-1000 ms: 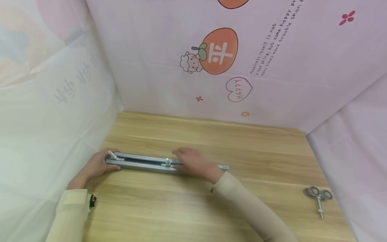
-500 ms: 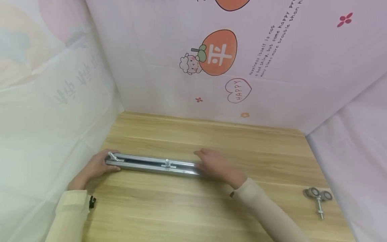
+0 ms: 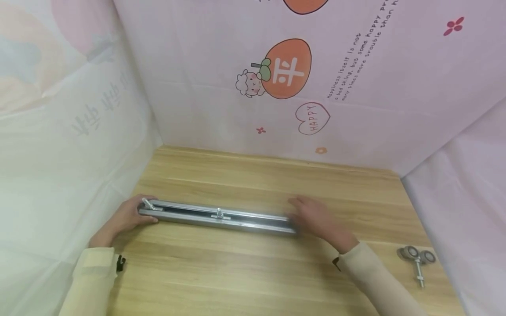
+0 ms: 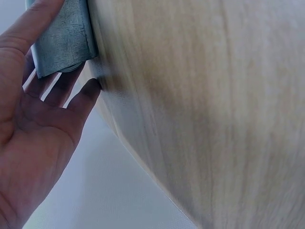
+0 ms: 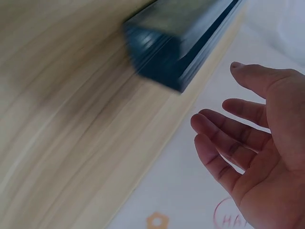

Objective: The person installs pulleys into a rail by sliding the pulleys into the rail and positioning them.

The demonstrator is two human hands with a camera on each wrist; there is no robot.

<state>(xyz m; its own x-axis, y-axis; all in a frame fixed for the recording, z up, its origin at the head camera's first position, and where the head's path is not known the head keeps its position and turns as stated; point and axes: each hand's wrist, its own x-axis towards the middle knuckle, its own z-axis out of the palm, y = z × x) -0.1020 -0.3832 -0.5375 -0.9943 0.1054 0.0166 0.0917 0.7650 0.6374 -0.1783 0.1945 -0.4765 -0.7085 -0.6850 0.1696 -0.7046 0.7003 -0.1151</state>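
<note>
A long slotted metal rail lies on the wooden table. At its left end my left hand grips it, thumb on the near side and fingers on the far side; the left wrist view shows the rail's end between them. One bolt leans out of the slot by that hand, and a second bolt stands upright farther along. My right hand, blurred in the head view, is by the rail's right end. In the right wrist view its fingers are relaxed and apart from the open rail end.
A roller trolley with a threaded bolt lies near the right edge of the table. Printed white and pink sheets rise along the left, back and right sides.
My right hand has moved right along the rail, from beside the upright bolt to the rail's right end. My left hand and the rail have stayed in place.
</note>
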